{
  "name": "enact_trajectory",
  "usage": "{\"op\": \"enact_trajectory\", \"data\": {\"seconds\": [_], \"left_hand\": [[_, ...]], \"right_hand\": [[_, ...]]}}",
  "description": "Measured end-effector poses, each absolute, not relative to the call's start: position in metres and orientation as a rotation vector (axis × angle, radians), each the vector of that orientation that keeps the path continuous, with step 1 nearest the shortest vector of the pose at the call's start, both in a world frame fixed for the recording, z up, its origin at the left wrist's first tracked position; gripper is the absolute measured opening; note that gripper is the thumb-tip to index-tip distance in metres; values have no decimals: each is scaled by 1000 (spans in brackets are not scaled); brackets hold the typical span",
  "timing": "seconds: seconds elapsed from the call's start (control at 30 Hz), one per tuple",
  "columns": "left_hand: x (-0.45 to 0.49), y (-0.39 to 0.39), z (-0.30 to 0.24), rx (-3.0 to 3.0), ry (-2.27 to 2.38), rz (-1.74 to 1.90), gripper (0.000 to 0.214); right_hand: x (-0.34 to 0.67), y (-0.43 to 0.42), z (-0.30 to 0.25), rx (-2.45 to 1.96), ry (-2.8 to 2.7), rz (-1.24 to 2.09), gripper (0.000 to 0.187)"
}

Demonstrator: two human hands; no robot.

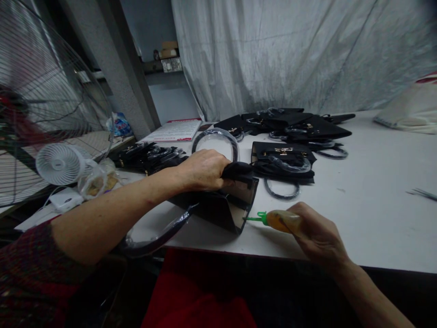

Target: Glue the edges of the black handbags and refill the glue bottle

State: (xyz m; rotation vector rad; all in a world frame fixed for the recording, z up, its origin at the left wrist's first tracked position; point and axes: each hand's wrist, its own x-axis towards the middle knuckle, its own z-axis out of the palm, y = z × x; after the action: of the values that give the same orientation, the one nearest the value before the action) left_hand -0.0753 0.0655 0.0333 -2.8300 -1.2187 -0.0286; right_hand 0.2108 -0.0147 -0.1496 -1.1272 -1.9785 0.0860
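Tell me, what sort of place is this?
Probably a small handbag workshop: several black handbags with plastic-wrapped curved handles lie on a wide white table, and the right hand holds a translucent amber bottle with a green nozzle at an open black, box-shaped bag.

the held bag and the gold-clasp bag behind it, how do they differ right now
The left hand grips the held bag; the gold-clasp bag lies on the table with no hand on it. The held bag shows its pale inside beside a green nozzle; the gold-clasp bag shows its clasp. Both are black with plastic-wrapped handles.
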Motion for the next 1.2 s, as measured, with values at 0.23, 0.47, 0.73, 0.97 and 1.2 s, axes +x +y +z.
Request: {"op": "enact_trajectory", "data": {"seconds": [0.23, 0.47, 0.73, 0.97, 1.2], "left_hand": [[-76, 64, 34, -2828, -1215, -32, 24], [-77, 65, 31, -2812, -1184, -23, 27], [-77, 62, 33, -2817, -1192, -1, 29], [-79, 57, 33, -2842, -1173, -19, 22], [-84, 50, 31, -2875, -1142, -13, 22]], "right_hand": [[206, -21, -147, -1105, -2001, 169, 6], [203, -26, -146, -1091, -1984, 198, 9], [198, -31, -143, -1128, -1933, 224, 6], [194, -31, -147, -1197, -1864, 230, 6], [192, -36, -146, -1192, -1876, 229, 7]]}}
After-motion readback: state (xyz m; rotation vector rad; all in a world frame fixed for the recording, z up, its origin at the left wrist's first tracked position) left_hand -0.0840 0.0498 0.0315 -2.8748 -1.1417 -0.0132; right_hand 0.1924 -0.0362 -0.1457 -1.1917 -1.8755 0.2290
